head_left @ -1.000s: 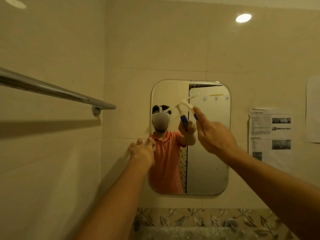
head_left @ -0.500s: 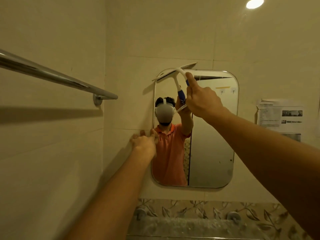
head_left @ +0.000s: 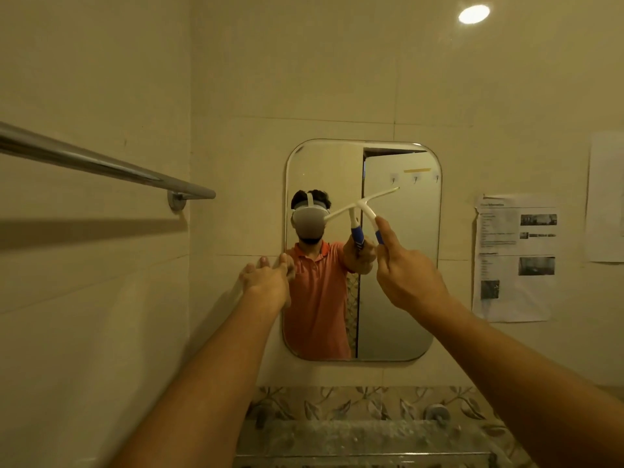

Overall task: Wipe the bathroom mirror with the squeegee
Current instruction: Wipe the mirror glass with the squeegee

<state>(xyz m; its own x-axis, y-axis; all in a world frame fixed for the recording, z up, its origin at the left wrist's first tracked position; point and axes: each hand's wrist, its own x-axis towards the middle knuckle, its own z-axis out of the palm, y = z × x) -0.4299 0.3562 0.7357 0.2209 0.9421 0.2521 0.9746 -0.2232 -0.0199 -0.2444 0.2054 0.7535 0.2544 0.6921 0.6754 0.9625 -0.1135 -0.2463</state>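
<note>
A rounded rectangular mirror (head_left: 398, 298) hangs on the tiled wall ahead. My right hand (head_left: 410, 275) grips the blue-and-white handle of a white squeegee (head_left: 366, 206). Its blade lies tilted across the mirror's middle, with the right end higher, against the glass or very near it. My left hand (head_left: 266, 280) rests with straight fingers at the mirror's left edge, about halfway up. The glass reflects a person in an orange shirt wearing a headset.
A chrome towel bar (head_left: 101, 167) juts from the left wall at head height. Printed paper sheets (head_left: 516, 258) are stuck to the wall right of the mirror. A glass shelf (head_left: 364, 434) on two round mounts sits below the mirror.
The squeegee went from the mirror's middle up to its top-left corner, and has now come back down to the middle. My left hand stayed at the mirror's left edge.
</note>
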